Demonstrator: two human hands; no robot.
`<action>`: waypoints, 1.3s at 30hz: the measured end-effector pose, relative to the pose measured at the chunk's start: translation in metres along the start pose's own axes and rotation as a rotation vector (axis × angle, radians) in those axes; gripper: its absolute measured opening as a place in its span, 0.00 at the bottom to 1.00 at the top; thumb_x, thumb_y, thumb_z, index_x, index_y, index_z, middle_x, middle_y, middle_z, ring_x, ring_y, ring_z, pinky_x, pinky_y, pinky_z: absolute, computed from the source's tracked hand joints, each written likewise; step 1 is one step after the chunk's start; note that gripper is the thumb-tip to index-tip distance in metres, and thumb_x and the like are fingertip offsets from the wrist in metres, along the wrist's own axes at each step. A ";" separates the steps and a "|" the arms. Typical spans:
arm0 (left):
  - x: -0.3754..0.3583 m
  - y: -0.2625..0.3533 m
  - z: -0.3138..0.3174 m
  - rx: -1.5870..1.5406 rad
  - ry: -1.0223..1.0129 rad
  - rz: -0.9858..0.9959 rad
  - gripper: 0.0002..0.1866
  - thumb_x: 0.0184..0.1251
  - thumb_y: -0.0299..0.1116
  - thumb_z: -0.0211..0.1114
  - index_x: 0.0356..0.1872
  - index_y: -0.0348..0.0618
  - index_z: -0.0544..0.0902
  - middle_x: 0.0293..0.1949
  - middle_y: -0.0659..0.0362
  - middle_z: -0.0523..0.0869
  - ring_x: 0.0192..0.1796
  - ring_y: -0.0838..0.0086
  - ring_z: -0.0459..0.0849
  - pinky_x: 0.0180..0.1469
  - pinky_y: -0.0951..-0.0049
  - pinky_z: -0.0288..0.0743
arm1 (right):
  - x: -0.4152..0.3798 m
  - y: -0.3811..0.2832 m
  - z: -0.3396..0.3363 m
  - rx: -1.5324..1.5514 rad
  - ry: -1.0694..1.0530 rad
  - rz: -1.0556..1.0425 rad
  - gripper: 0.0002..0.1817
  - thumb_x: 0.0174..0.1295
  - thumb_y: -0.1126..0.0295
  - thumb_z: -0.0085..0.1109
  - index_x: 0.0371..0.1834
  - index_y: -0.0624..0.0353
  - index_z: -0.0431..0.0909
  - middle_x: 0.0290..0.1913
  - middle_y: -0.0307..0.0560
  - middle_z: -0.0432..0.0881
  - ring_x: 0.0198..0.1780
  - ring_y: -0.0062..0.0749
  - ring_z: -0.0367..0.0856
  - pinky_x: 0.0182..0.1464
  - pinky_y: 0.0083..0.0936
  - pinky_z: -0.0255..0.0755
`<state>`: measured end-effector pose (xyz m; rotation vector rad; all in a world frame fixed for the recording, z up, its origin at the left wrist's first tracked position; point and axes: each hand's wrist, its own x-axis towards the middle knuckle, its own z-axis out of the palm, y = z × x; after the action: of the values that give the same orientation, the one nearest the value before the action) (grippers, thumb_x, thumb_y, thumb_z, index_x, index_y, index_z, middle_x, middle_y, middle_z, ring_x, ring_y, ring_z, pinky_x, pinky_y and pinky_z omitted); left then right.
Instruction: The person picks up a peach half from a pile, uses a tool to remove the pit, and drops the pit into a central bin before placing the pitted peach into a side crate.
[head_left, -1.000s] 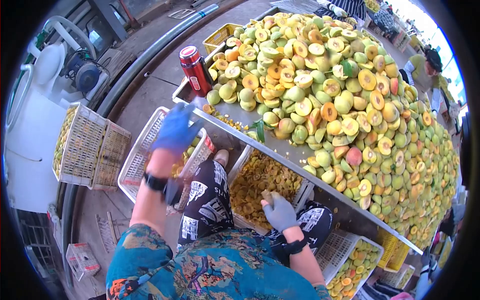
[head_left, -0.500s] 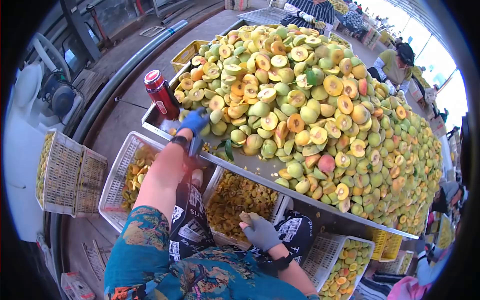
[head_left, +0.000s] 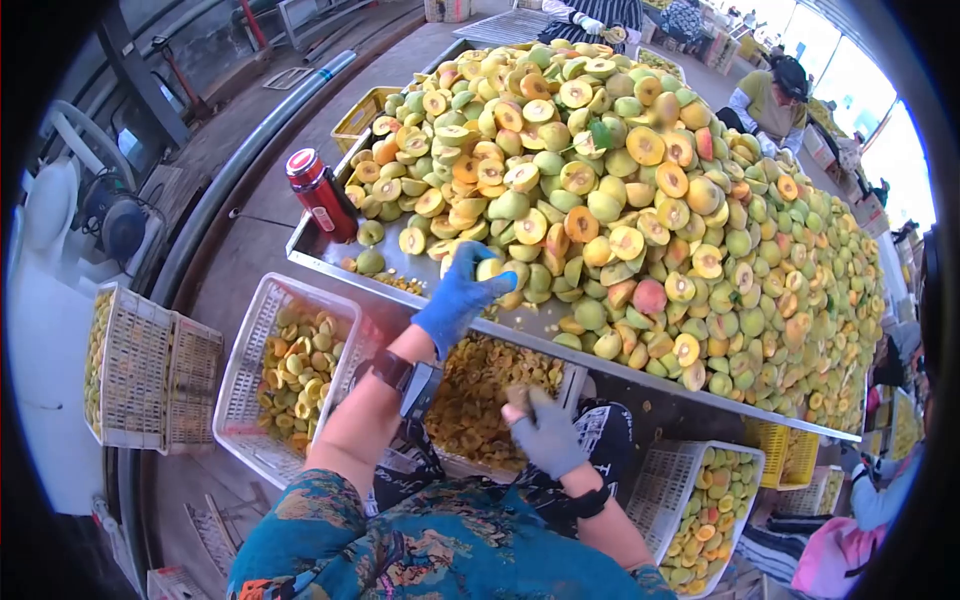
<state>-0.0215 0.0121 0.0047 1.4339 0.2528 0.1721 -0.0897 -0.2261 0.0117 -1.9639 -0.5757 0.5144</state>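
My left hand [head_left: 462, 298], in a blue glove, is over the near edge of a metal table [head_left: 410, 272], fingers and thumb closed round a peach half [head_left: 488, 269] by the foot of a big heap of halved peaches [head_left: 600, 220]. My right hand [head_left: 548, 434], in a grey glove, is held low in front of my lap, fingers curled, slightly blurred; what sits in it I cannot tell. Below the hands, a white crate [head_left: 575, 388] holds brownish-yellow fruit pieces [head_left: 480, 400]. To the left, another white crate [head_left: 235, 395] contains peach halves [head_left: 300, 365].
A red flask [head_left: 320, 195] stands at the table's left corner. Stacked white crates [head_left: 135, 370] are on the far left. At right are a crate of peaches [head_left: 655, 490] and a yellow crate [head_left: 797, 462]. Other people [head_left: 775, 105] work beyond the heap.
My left hand has moved right along the table edge, from near the flask to the peach half. My right hand has risen slightly and shifted right. The view has shifted a little.
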 end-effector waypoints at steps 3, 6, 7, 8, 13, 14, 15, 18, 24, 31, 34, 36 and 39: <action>-0.045 0.017 0.024 -0.517 -0.311 0.049 0.32 0.67 0.61 0.60 0.59 0.45 0.71 0.53 0.55 0.80 0.52 0.69 0.81 0.54 0.67 0.79 | -0.008 -0.026 -0.010 0.321 0.037 0.121 0.19 0.67 0.61 0.57 0.52 0.65 0.73 0.33 0.53 0.81 0.35 0.36 0.82 0.40 0.30 0.74; -0.082 0.030 0.042 -0.454 -0.224 0.088 0.30 0.72 0.60 0.53 0.60 0.45 0.70 0.55 0.53 0.80 0.53 0.68 0.82 0.54 0.67 0.79 | -0.016 -0.044 -0.013 0.413 0.024 0.082 0.19 0.68 0.61 0.56 0.53 0.65 0.72 0.33 0.53 0.80 0.34 0.37 0.81 0.40 0.31 0.74; -0.096 0.037 0.041 -0.269 -0.197 0.133 0.28 0.75 0.56 0.51 0.61 0.44 0.70 0.56 0.52 0.80 0.53 0.67 0.82 0.55 0.66 0.78 | -0.019 -0.045 -0.012 0.372 0.013 0.058 0.18 0.69 0.62 0.55 0.53 0.65 0.72 0.34 0.53 0.80 0.34 0.39 0.81 0.40 0.32 0.74; -0.105 0.035 0.042 -0.269 -0.195 0.128 0.28 0.75 0.56 0.51 0.61 0.44 0.70 0.56 0.52 0.80 0.53 0.67 0.82 0.55 0.66 0.78 | -0.022 -0.044 -0.008 0.373 0.011 0.063 0.18 0.69 0.62 0.55 0.53 0.65 0.72 0.34 0.53 0.80 0.34 0.39 0.81 0.40 0.32 0.74; -0.145 0.052 0.045 0.006 -0.089 0.297 0.21 0.77 0.45 0.52 0.59 0.40 0.71 0.54 0.54 0.78 0.54 0.69 0.78 0.60 0.69 0.72 | -0.028 -0.062 0.006 0.165 0.122 -0.121 0.17 0.68 0.60 0.55 0.48 0.66 0.72 0.30 0.61 0.80 0.35 0.58 0.81 0.37 0.41 0.72; -0.149 0.055 0.045 0.185 -0.048 0.419 0.18 0.77 0.41 0.52 0.57 0.39 0.73 0.53 0.55 0.78 0.55 0.73 0.76 0.61 0.70 0.69 | -0.029 -0.066 0.007 0.070 0.169 -0.195 0.18 0.68 0.60 0.56 0.47 0.66 0.72 0.30 0.63 0.80 0.35 0.61 0.81 0.36 0.44 0.72; -0.152 0.056 0.046 0.126 -0.034 0.380 0.20 0.79 0.45 0.49 0.57 0.38 0.74 0.54 0.56 0.78 0.56 0.73 0.75 0.63 0.71 0.67 | -0.029 -0.065 0.009 0.070 0.167 -0.197 0.18 0.68 0.60 0.56 0.47 0.66 0.72 0.30 0.63 0.80 0.35 0.61 0.81 0.36 0.44 0.72; -0.151 0.035 0.049 -0.259 0.007 0.211 0.22 0.79 0.49 0.49 0.56 0.41 0.73 0.55 0.54 0.78 0.53 0.68 0.79 0.59 0.67 0.72 | -0.028 -0.063 0.015 -0.075 0.266 -0.335 0.18 0.67 0.59 0.58 0.46 0.66 0.72 0.30 0.65 0.80 0.35 0.65 0.80 0.34 0.49 0.72; -0.151 0.039 0.052 -0.242 0.088 0.224 0.25 0.77 0.53 0.49 0.55 0.39 0.74 0.50 0.52 0.82 0.48 0.68 0.82 0.54 0.67 0.77 | -0.032 -0.075 0.018 -0.157 0.262 -0.313 0.20 0.66 0.58 0.59 0.47 0.66 0.72 0.31 0.66 0.81 0.35 0.66 0.81 0.35 0.49 0.73; -0.156 0.058 0.050 -0.467 0.037 0.088 0.28 0.77 0.56 0.47 0.45 0.36 0.79 0.43 0.51 0.85 0.43 0.68 0.84 0.48 0.69 0.79 | -0.036 -0.081 0.008 0.098 -0.040 -0.203 0.20 0.67 0.58 0.58 0.46 0.69 0.74 0.32 0.65 0.83 0.38 0.60 0.84 0.38 0.42 0.75; -0.157 0.066 0.043 -0.300 -0.038 0.093 0.30 0.77 0.57 0.46 0.42 0.35 0.81 0.39 0.51 0.86 0.40 0.70 0.84 0.47 0.70 0.79 | -0.036 -0.082 -0.005 0.120 -0.217 -0.076 0.20 0.67 0.58 0.57 0.44 0.68 0.76 0.31 0.61 0.83 0.35 0.54 0.85 0.37 0.38 0.75; -0.155 0.064 0.039 -0.172 -0.174 0.140 0.30 0.77 0.56 0.47 0.38 0.34 0.82 0.37 0.52 0.86 0.38 0.71 0.84 0.46 0.70 0.78 | -0.036 -0.086 -0.016 0.103 -0.337 0.038 0.20 0.68 0.57 0.57 0.43 0.67 0.76 0.30 0.58 0.83 0.33 0.49 0.86 0.36 0.35 0.74; -0.149 0.071 0.033 0.067 -0.348 0.118 0.29 0.77 0.53 0.47 0.33 0.34 0.82 0.35 0.52 0.86 0.37 0.70 0.84 0.45 0.70 0.78 | -0.036 -0.079 -0.021 0.049 -0.527 0.186 0.21 0.69 0.52 0.55 0.39 0.64 0.77 0.27 0.50 0.82 0.27 0.34 0.83 0.29 0.27 0.71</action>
<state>-0.1533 -0.0496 0.0889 1.5187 -0.1127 0.0086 -0.1203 -0.2299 0.0956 -1.8434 -0.6967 1.1699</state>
